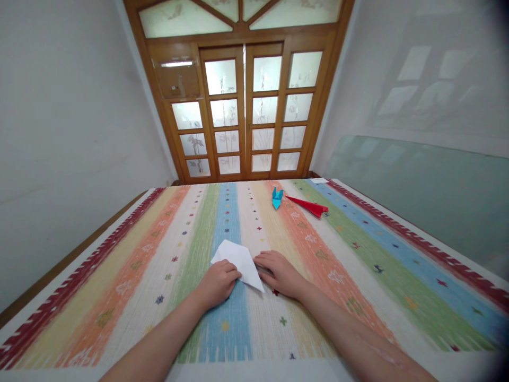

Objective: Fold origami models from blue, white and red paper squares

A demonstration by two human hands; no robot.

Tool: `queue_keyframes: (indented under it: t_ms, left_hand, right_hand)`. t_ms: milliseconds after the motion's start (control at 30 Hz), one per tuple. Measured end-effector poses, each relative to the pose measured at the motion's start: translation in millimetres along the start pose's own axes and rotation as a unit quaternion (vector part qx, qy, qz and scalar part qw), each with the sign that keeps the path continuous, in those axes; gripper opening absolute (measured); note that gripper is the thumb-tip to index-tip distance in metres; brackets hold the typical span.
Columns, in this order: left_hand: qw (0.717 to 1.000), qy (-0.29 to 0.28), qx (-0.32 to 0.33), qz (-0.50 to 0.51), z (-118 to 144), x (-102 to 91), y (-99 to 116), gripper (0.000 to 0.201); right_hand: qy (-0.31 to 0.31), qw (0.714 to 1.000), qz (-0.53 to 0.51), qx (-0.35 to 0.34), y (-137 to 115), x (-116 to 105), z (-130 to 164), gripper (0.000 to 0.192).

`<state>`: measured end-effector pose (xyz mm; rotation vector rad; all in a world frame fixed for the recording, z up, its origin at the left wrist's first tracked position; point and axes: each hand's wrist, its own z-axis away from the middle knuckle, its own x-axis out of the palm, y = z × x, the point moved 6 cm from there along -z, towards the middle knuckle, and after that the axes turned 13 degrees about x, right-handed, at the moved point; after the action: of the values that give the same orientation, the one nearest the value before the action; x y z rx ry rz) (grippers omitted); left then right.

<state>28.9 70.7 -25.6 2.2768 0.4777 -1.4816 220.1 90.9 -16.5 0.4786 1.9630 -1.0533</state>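
Note:
A folded sheet of white paper (237,258) lies on the striped tablecloth in front of me, with an angled top and a point toward the lower right. My left hand (218,282) is closed on its lower left part, thumb and fingers at the paper. At the right edge of the paper rests my right hand (281,275), palm down, its fingers reaching out to that edge and the thumb set apart from them. Whether its fingertips touch the paper is hard to make out.
Beyond my hands, a blue folded-paper figure (277,198) and a long red folded-paper piece (308,206) lie on the tablecloth (191,233). A small white piece (318,181) sits at the far edge. Wooden glazed doors (244,114) stand behind the table, with walls on both sides.

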Motion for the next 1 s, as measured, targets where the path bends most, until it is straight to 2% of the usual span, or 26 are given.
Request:
queue_keyframes:
  t_ms: [267, 433, 667, 1000]
  left_hand:
    - [0.997, 0.033, -0.046, 0.051, 1.0, -1.6, -2.2, 0.024]
    - [0.99, 0.032, -0.085, 0.106, 1.0, -1.0, -4.7, 0.026]
    - [0.976, 0.033, -0.149, 0.153, -3.7, -0.5, -18.9, 0.038]
    - [0.932, -0.044, -0.25, 0.259, -29.1, 19.3, -55.4, 0.066]
  right_hand:
    - [-0.038, 0.999, -0.016, -0.011, -13.3, 1.0, 2.4, 0.04]
    - [-0.053, 0.998, -0.017, -0.026, -21.4, 3.9, 4.7, 0.043]
    - [-0.052, 0.998, -0.005, -0.024, -22.6, 5.1, 3.4, 0.044]
    - [-0.062, 0.997, 0.045, -0.018, -17.3, 14.7, 5.5, 0.057]
